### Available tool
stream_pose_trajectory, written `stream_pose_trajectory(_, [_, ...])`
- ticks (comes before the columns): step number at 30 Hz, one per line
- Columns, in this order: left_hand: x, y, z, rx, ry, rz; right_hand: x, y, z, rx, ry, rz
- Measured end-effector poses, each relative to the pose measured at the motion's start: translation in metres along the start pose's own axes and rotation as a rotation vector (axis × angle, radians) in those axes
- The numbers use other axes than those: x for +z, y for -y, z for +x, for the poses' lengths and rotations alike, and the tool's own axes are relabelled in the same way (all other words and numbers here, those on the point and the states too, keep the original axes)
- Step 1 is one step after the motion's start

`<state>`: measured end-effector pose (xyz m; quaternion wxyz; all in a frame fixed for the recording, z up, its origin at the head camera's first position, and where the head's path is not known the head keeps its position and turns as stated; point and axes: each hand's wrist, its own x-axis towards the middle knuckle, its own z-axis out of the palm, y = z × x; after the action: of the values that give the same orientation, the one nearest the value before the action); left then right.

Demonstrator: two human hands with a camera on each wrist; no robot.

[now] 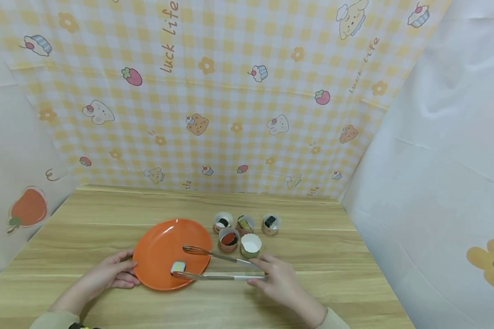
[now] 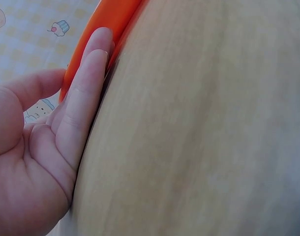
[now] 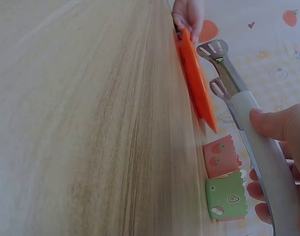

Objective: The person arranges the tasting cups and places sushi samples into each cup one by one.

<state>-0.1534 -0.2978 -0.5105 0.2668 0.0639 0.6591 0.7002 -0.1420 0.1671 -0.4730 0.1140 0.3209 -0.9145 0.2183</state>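
My right hand (image 1: 282, 279) grips a pair of metal tongs (image 1: 220, 277), whose two arms are spread wide over the orange plate (image 1: 154, 244). One tong tip lies right by a small white-and-yellow sushi piece (image 1: 178, 266) on the plate; whether they touch I cannot tell. At the plate's left rim, my left hand (image 1: 116, 273) pinches the edge. In the left wrist view its thumb (image 2: 46, 83) is on the upper side and the fingers lie along the underside. Close beyond the right hand stands an empty green paper cup (image 1: 251, 244).
Beside the plate's right edge are several more paper cups: a reddish one (image 1: 229, 241) with a red-topped sushi, and others holding dark-wrapped pieces, including a separate cup (image 1: 271, 224) at the right. A checked cloth (image 1: 230, 100) hangs behind the wooden table (image 1: 325, 256).
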Motion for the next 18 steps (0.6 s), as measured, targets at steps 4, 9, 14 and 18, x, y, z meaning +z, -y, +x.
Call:
stream_pose_trajectory(4, [-0.0004,0.0001,-0.0002,-0.002,0.000,0.002,0.0011,0.0002,0.0008,0.005,0.007,-0.001])
stream_pose_trajectory(9, [-0.0005,0.0002,0.0004,-0.005,0.000,0.007,0.0025,0.0007,0.0022,-0.001,0.004,-0.007])
stream_pose_trajectory(14, [-0.0006,0.0008,0.0009,-0.009,-0.001,0.008,0.0040,0.0023,0.0036,-0.027,-0.017,-0.020])
stream_pose_trajectory(18, [-0.0012,0.0008,0.0006,-0.006,0.005,0.004,0.0055,0.0036,0.0048,-0.025,-0.009,-0.025])
